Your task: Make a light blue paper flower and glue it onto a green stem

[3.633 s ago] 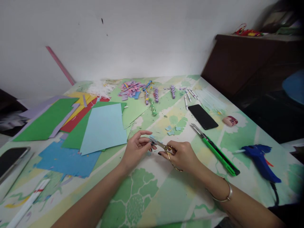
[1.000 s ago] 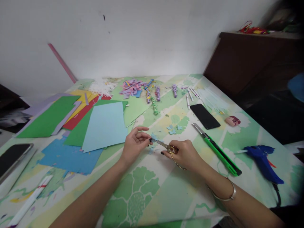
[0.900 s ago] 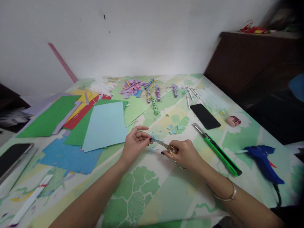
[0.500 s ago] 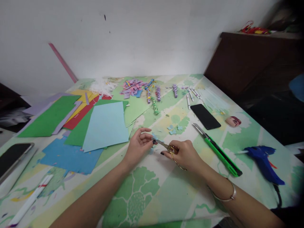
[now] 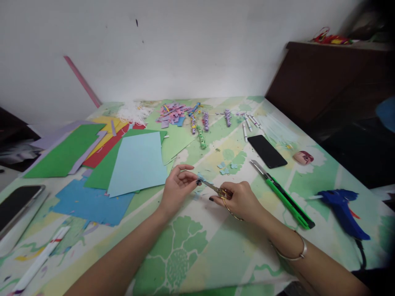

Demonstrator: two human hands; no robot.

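Note:
My right hand [image 5: 239,198] is closed round the handles of a small pair of scissors [image 5: 212,187], whose blades point left toward my other hand. My left hand [image 5: 180,185] pinches a small light-blue paper piece [image 5: 201,177] between thumb and fingers, at the tips of the blades. The piece is partly hidden by the fingers. Just beyond the scissors lie several small light-blue paper cutouts [image 5: 224,169]. To the left of my left hand a light-blue sheet [image 5: 138,164] rests on green paper.
At right lie a green cutter knife [image 5: 286,201] with its blade out, a black phone [image 5: 267,151] and a blue glue gun [image 5: 342,211]. Paper scraps [image 5: 173,114] and rolled paper tubes [image 5: 206,121] sit at the back. Blue sheets [image 5: 92,203] and another phone [image 5: 18,205] are at left.
My left hand has shifted slightly left, and its thumb has drawn back a little from the scissor tips. The right hand and scissors stay almost in place.

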